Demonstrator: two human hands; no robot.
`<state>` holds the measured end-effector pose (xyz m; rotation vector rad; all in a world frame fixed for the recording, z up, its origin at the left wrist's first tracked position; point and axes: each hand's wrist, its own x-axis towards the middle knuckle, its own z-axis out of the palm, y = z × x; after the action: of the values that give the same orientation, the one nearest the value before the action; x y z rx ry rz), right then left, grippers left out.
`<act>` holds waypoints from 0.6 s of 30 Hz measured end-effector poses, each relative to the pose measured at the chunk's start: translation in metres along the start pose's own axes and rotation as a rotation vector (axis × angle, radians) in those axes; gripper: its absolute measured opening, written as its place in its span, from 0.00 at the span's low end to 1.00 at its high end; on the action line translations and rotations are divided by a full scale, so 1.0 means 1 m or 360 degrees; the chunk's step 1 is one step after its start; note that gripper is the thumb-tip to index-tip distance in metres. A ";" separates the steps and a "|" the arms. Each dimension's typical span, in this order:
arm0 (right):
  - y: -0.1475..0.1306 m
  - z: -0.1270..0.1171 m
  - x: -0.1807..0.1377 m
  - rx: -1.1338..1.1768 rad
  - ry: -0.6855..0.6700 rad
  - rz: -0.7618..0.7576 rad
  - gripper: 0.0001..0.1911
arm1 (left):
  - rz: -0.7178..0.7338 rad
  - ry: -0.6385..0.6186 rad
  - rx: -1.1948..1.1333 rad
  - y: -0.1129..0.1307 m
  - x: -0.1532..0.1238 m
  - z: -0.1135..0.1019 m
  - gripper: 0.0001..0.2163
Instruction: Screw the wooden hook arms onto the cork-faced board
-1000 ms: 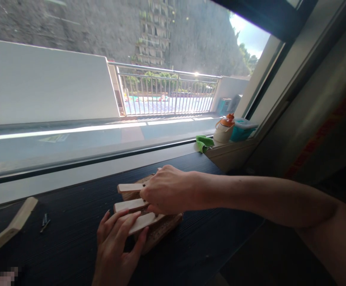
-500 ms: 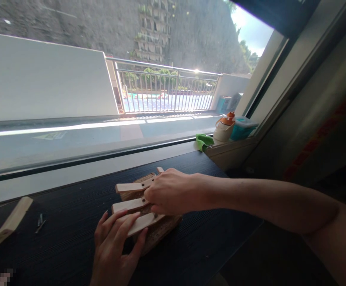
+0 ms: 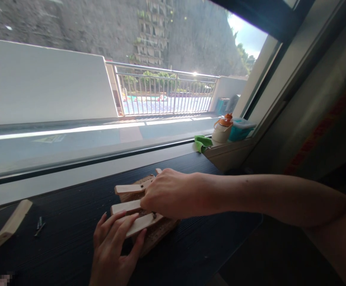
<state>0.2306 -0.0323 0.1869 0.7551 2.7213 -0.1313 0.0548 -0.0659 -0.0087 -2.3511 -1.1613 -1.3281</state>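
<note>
A rough brown wooden block [image 3: 158, 237] lies on the black table with several pale bent wooden slats across it. My left hand [image 3: 115, 244] holds the nearest slat [image 3: 141, 224], fingers over its top and thumb along the near side. Dark screw heads show in the slats, one of them in this nearest slat. My right hand [image 3: 167, 194] is closed over the middle of the block, above the middle slat [image 3: 125, 206]. Its fingertips are hidden, so what they hold is not visible. The far slat [image 3: 129, 189] emerges to the left of that hand.
On the black table [image 3: 72, 226], a loose bent slat [image 3: 10, 226] and several screws [image 3: 40, 226] lie at the left. A green cloth [image 3: 202, 143], a bottle with an orange top [image 3: 221, 129] and a teal box [image 3: 241, 129] sit by the window.
My right hand has shifted slightly toward the left and down, now covering the screw in the middle slat. My left hand keeps its hold. The view has tilted a little.
</note>
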 end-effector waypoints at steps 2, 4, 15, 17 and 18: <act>0.000 0.002 0.002 0.0018 -0.0005 0.0014 0.10 | -0.0003 -0.0009 0.0001 0.000 -0.001 -0.001 0.14; 0.002 0.005 0.004 0.0023 0.0001 0.0033 0.10 | -0.0019 -0.0008 -0.0008 0.000 -0.001 -0.001 0.14; 0.013 0.016 0.009 -0.0007 0.0125 0.0207 0.14 | -0.0008 0.0035 -0.0006 0.001 0.002 0.000 0.14; 0.010 0.011 0.006 -0.0033 0.0107 0.0115 0.11 | 0.0009 0.0031 0.0008 0.001 0.001 -0.001 0.14; 0.008 0.008 0.005 -0.0024 0.0071 0.0067 0.09 | 0.0016 0.0025 0.0013 0.001 0.001 -0.001 0.14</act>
<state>0.2332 -0.0244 0.1778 0.8197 2.7429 -0.0853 0.0551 -0.0670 -0.0069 -2.3337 -1.1470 -1.3338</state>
